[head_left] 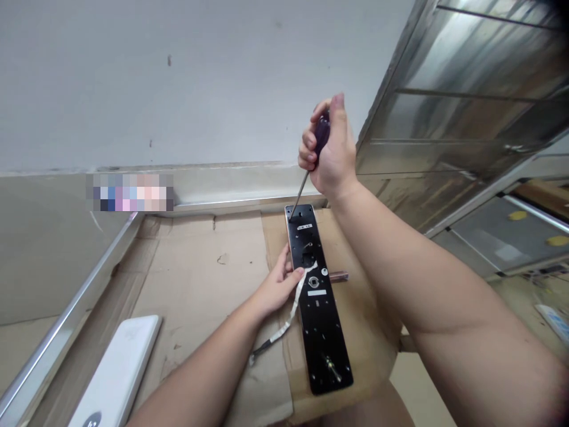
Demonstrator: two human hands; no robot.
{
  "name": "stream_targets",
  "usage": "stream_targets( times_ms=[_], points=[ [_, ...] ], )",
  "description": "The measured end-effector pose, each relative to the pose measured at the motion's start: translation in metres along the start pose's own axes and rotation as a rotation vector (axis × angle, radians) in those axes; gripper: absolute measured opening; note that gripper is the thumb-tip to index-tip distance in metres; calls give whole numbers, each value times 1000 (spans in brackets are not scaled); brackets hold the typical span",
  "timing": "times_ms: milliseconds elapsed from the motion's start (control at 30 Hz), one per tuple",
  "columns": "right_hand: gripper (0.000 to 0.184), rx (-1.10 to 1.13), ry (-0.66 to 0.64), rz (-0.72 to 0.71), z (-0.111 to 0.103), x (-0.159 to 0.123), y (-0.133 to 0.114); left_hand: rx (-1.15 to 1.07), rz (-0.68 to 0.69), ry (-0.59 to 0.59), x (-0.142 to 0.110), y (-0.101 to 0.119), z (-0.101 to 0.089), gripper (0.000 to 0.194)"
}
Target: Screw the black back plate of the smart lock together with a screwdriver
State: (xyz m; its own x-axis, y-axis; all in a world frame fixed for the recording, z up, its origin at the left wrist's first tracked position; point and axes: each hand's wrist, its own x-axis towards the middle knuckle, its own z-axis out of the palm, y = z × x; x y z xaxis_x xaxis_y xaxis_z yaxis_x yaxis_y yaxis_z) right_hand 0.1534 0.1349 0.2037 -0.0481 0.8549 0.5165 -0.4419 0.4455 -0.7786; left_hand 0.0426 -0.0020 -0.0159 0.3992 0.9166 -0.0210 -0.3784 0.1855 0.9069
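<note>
A long black metal lock plate point(319, 302) lies flat on brown cardboard, with several holes and a small white label near its far end. My right hand point(331, 148) is shut around a purple-handled screwdriver point(320, 133), whose thin shaft reaches down to the plate's far left corner. My left hand point(280, 281) rests at the plate's left edge, its fingertips pinching a white taped cable point(288, 314) that runs out of the plate toward a small black connector. A short copper-coloured metal spindle point(338, 276) sticks out from the plate's right side.
A white flat panel point(118, 373) lies on the cardboard point(213, 284) at lower left, beside a silver metal strip point(75, 308). A white wall stands ahead. Stainless steel panels point(457, 107) rise at right. A white tube point(551, 323) lies at far right.
</note>
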Motion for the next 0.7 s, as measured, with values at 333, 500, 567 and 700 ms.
stream_targets(
  times_ms=[333,500,567,700],
  points=[
    [54,-3,42,-46,0,1,-1,-16,-20,12,1,-3,-3,91],
    [57,-46,89,-84,2,4,1,-26,-17,28,1,1,0,89],
    [56,-75,98,-87,3,3,0,-17,-17,39,0,4,2,89],
    [55,-153,124,-33,6,1,-7,-29,-18,32,-2,10,6,89]
  ],
)
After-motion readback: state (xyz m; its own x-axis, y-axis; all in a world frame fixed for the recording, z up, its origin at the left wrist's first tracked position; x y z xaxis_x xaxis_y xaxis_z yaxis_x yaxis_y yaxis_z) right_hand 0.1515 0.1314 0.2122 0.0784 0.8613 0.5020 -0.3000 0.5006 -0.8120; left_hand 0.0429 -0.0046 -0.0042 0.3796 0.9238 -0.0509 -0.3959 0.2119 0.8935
